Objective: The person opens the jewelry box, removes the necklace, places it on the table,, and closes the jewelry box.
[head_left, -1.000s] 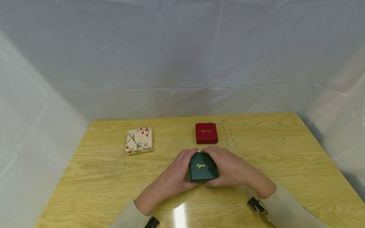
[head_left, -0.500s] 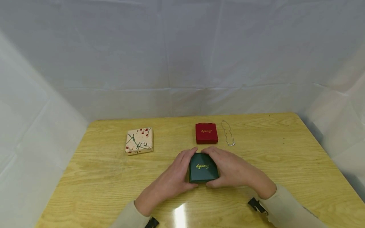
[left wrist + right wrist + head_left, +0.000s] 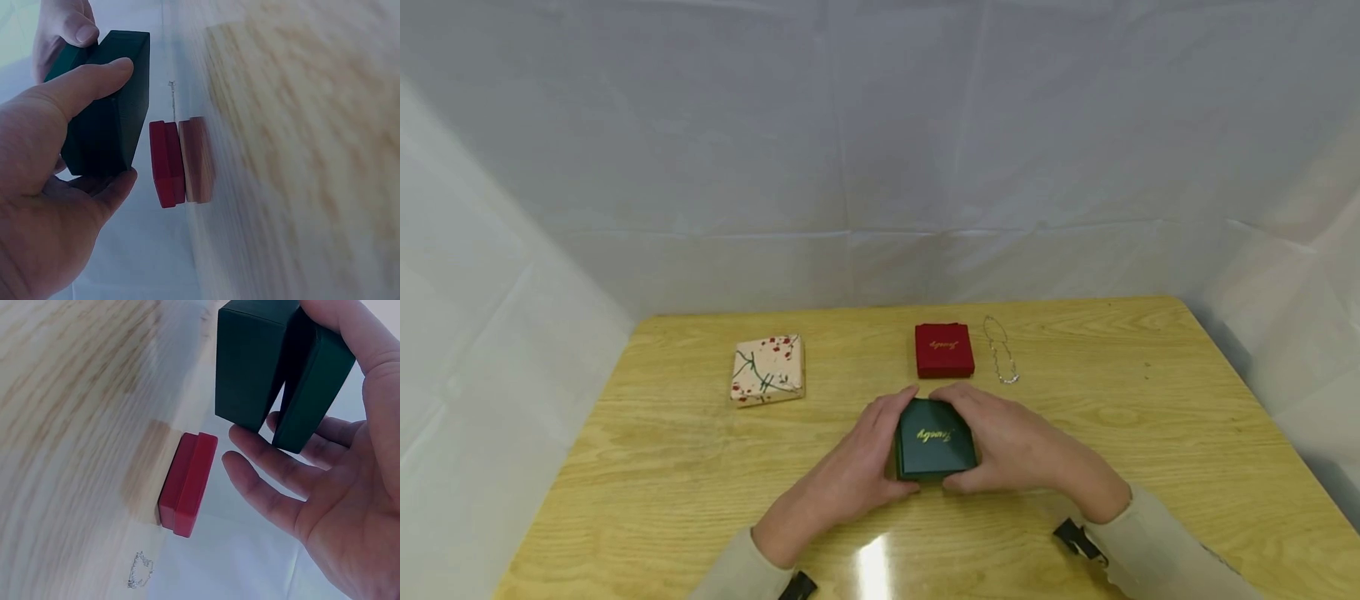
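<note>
Both hands hold a dark green jewelry box (image 3: 936, 440) with gold lettering on its lid. In the wrist views it is off the table, and a wedge-shaped gap parts the lid (image 3: 315, 387) from the base (image 3: 250, 365). My left hand (image 3: 859, 454) grips the base from the left, its thumb lying along the near side. From the right, my right hand (image 3: 1011, 442) grips the lid between thumb and fingers. The inside of the box is hidden in shadow. Just beyond the hands, a red jewelry box (image 3: 943, 350) rests closed on the table.
A silver necklace (image 3: 1002, 354) lies right of the red box. A cream box with a floral branch pattern (image 3: 767, 370) sits at the back left. The wooden table (image 3: 662, 483) is bordered by white sheeting (image 3: 850, 167) behind and at both sides.
</note>
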A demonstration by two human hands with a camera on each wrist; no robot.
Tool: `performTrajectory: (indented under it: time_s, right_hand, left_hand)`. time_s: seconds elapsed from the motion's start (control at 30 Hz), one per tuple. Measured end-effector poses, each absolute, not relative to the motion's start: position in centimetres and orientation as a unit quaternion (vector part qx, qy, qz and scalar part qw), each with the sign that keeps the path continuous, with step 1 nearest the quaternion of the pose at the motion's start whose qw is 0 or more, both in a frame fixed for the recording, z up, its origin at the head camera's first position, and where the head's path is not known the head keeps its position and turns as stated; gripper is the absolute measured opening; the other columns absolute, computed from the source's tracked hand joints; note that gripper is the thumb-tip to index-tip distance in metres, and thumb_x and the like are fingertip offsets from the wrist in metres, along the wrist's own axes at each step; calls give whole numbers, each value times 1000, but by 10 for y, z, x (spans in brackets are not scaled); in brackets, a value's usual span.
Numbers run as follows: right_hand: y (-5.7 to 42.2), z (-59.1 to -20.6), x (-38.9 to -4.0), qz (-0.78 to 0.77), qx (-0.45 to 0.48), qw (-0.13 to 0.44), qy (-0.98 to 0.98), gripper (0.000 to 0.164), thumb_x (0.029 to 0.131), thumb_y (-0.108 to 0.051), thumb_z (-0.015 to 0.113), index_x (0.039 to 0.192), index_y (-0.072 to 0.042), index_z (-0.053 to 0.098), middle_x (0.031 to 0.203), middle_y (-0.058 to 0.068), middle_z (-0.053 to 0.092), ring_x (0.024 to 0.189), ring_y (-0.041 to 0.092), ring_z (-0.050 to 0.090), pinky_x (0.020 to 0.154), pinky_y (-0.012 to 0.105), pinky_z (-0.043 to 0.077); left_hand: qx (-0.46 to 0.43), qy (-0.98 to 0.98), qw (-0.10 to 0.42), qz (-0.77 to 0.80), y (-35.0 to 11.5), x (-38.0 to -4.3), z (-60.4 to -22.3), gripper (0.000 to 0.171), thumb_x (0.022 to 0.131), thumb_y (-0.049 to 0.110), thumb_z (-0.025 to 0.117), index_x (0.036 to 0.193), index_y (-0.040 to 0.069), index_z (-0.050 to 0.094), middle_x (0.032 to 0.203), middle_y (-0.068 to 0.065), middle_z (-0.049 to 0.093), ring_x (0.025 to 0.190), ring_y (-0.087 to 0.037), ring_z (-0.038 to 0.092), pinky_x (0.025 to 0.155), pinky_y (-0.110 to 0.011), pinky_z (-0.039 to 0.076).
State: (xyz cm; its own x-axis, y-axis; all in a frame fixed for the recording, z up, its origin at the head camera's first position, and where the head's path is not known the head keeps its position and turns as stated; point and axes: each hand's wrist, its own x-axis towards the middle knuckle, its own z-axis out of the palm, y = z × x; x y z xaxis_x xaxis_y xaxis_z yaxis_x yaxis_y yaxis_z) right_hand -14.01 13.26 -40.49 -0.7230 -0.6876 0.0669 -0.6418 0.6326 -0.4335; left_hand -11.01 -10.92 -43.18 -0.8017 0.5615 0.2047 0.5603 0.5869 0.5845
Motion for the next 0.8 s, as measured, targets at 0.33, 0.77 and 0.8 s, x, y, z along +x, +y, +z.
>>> performTrajectory:
  time_s: [0.33, 0.77, 0.8]
  right_hand:
    - [140, -398, -139, -217, -362, 44, 905, 100, 63, -58, 82, 143, -18, 37, 131, -8, 45, 112, 7, 45, 93, 35, 45]
    - [159, -392, -136, -211, -343, 13, 915, 101, 60, -72, 75, 142, -26, 39, 129, -17, 44, 113, 3, 41, 95, 34, 43]
    - [160, -393, -137, -211, -344, 10, 915, 101, 60, -72, 75, 142, -26, 39, 129, -17, 44, 114, 3, 40, 96, 34, 42]
  left_hand:
    - [311, 889, 9, 335, -113, -110, -430, 116, 70, 26, 87, 154, 22, 6, 146, -5, 32, 130, -16, 35, 107, -35, 34]
    - [288, 903, 28, 317, -115, -107, -428, 115, 72, 31, 85, 154, 24, 5, 146, -7, 34, 131, -16, 35, 107, -37, 34]
    - [288, 904, 29, 315, -115, -107, -428, 114, 72, 31, 85, 154, 24, 6, 146, -7, 34, 131, -16, 35, 106, -37, 34]
